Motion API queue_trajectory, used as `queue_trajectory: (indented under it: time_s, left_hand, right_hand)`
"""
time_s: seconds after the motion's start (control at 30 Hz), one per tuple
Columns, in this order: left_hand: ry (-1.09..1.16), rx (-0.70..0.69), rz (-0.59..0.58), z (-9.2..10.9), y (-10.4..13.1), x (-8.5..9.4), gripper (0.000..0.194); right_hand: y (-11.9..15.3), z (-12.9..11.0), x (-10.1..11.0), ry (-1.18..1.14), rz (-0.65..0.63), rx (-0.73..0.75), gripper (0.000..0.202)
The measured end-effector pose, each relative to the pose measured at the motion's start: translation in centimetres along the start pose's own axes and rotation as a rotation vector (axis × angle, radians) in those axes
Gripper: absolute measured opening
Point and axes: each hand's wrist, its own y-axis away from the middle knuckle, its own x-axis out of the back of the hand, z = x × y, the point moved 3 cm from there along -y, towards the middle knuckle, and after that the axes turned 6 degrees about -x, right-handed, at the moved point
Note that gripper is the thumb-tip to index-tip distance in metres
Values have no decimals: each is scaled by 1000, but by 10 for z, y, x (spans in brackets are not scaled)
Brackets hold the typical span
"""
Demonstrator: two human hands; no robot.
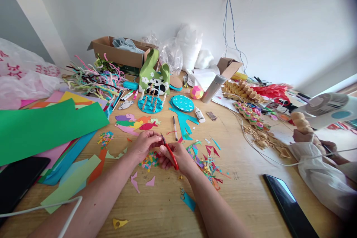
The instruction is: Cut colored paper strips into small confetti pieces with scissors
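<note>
My right hand [177, 158] holds red-handled scissors [171, 154], their dark blades pointing up and left toward my left hand [146, 144]. The left thumb and fingers are pinched together beside the blade tips; what they hold is too small to make out. Under and between both hands lies a pile of small coloured paper dots [150, 160]. Paper fish [146, 126] in several colours lie just beyond the left hand. Thin multicoloured paper scraps [208, 163] are scattered right of my right hand, and pink scraps [134, 183] lie nearer me.
Green paper sheets [41, 130] cover the left side. A panda bag [154, 76], blue discs [182, 103], a white glue bottle [199, 115] and a grey flask [214, 88] stand or lie farther back. A phone [288, 204] is at right, near another person's hands [309, 137].
</note>
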Motion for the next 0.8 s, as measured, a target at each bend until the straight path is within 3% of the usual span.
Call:
queue_trajectory:
  time_s: [0.8]
  left_hand:
    - [-14,0,-31,-2,-1,0,13]
  right_hand:
    - [-1,1,0,-31,-10,40,44]
